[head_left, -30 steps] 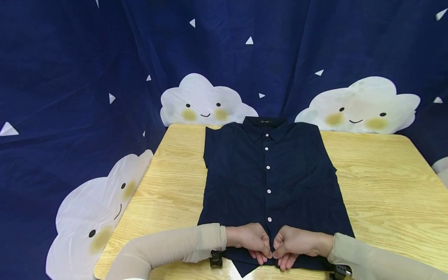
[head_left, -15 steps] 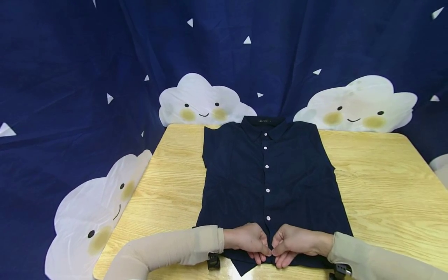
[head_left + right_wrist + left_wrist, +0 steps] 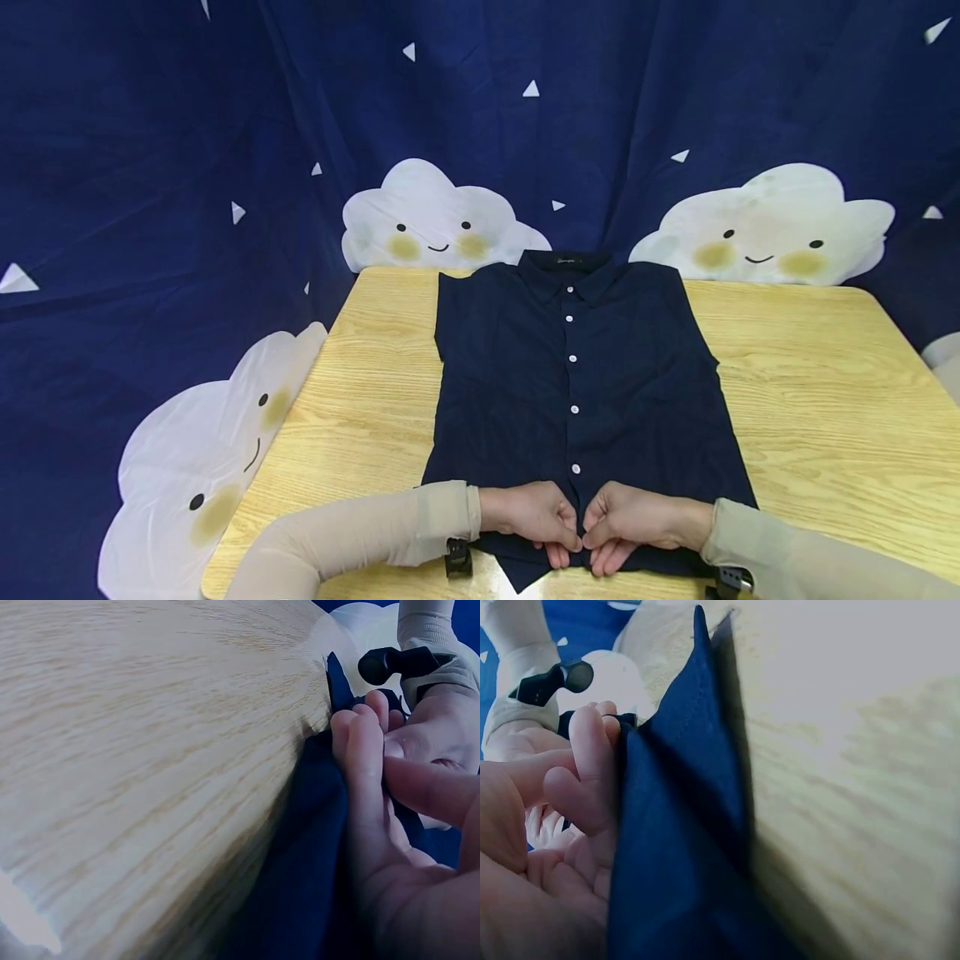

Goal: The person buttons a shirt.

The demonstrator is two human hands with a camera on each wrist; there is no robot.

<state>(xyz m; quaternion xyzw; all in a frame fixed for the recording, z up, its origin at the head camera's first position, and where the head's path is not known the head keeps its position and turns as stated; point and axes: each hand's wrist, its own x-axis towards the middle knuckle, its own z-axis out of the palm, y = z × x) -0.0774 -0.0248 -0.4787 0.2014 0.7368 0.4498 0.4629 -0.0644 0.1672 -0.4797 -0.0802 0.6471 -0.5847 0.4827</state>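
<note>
A dark navy button-up shirt [image 3: 645,392] lies front side up on the table, its collar at the far edge and a row of white buttons down the middle. At the near hem, my left hand [image 3: 534,513] pinches the cloth just left of the button placket. My right hand [image 3: 637,518] pinches it just to the right, the fingertips of both hands nearly touching. In the left wrist view, the hem [image 3: 682,795] stands up a little off the wood beside my fingers. The right wrist view has a fold of cloth [image 3: 307,817] along my fingers.
A light wood-grain table [image 3: 817,375] extends to both sides of the shirt. Behind it and at the left hangs a dark blue curtain [image 3: 480,108] with smiling clouds and white triangles. A dark shirt corner [image 3: 519,573] pokes out below the left hand.
The view shifts very slightly. Both hands stay at the hem in the same hold, and the shirt keeps its place.
</note>
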